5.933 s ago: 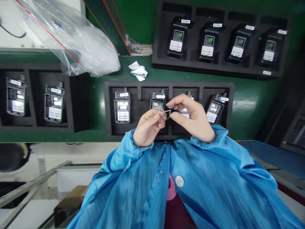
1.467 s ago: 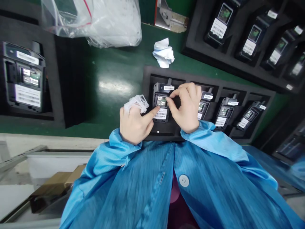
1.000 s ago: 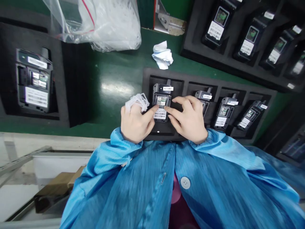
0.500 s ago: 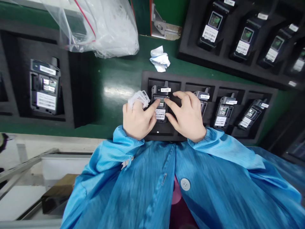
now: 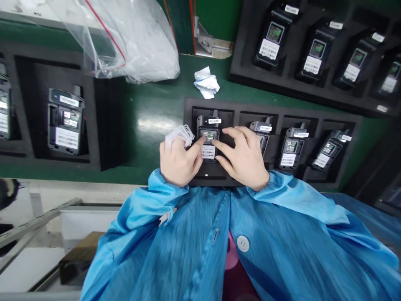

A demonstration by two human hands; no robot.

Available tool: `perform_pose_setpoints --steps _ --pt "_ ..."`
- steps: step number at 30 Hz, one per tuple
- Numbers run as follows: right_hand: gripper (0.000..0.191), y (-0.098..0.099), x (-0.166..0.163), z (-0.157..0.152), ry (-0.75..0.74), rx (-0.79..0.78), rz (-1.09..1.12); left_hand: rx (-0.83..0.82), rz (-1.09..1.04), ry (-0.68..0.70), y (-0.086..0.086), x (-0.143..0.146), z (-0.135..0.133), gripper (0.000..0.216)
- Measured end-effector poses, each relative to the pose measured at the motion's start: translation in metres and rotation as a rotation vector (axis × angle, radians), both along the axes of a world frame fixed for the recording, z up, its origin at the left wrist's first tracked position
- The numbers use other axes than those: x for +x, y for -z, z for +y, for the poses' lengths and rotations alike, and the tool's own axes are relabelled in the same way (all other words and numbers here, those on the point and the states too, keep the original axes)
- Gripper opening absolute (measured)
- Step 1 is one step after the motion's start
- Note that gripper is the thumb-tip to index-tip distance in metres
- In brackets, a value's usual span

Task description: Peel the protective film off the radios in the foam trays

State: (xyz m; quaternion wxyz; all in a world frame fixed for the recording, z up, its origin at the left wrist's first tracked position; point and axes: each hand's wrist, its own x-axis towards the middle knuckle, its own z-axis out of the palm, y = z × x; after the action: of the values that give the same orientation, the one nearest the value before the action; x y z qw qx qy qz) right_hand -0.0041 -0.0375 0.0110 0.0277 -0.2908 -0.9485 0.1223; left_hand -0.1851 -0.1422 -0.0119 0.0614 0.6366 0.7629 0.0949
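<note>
A black handheld radio (image 5: 208,153) with its back uncovered lies in the leftmost pocket of a black foam tray (image 5: 216,182). Small metal contacts and a bit of green circuit board show in its window, above a white barcode label. My left hand (image 5: 179,163) keeps a bunch of thin whitish rectangular frames (image 5: 184,134) in its curled fingers, while its index fingertip touches the left side of the window. From the other side, my right hand (image 5: 246,156) sets its index fingertip at the window's lower right edge. Its other fingers are spread and hold nothing.
More radios (image 5: 291,148) sit in the same tray. A second foam tray (image 5: 238,75) with several radios stands at upper right, another (image 5: 97,125) at left. A clear plastic bag (image 5: 150,46) and crumpled paper (image 5: 206,82) lie behind on the green table (image 5: 150,104).
The view has shifted slightly. My right index fingertip is a little lower along the window; my left hand stays at its left side with the whitish frames.
</note>
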Motion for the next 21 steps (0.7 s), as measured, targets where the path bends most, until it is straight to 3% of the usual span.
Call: perform_pose_setpoints --steps 5,9,12,14,17,19,21 --pt "0.037 -0.004 0.001 -0.002 -0.031 0.019 -0.024 0.008 0.043 0.054 0.001 -0.003 -0.005 0.046" --pt "0.042 -0.004 -0.004 0.0 0.027 0.006 -0.005 0.054 0.128 0.078 0.003 0.0 -0.007 0.045" --pt "0.049 -0.002 -0.007 0.0 0.055 0.005 -0.009 0.075 0.118 0.048 0.003 -0.001 -0.009 0.044" --pt "0.05 -0.002 -0.008 0.002 0.046 0.002 -0.004 0.094 0.032 -0.003 -0.006 -0.002 -0.01 0.041" --pt "0.046 -0.005 -0.007 0.005 0.028 -0.015 0.041 0.145 -0.333 -0.029 -0.046 0.002 -0.003 0.03" --pt "0.043 -0.01 -0.004 0.007 0.046 -0.025 0.104 0.106 -0.674 0.108 -0.089 0.013 0.003 0.022" --pt "0.043 -0.015 0.003 0.01 0.098 -0.011 0.17 0.032 -0.885 0.288 -0.134 0.031 0.009 0.016"
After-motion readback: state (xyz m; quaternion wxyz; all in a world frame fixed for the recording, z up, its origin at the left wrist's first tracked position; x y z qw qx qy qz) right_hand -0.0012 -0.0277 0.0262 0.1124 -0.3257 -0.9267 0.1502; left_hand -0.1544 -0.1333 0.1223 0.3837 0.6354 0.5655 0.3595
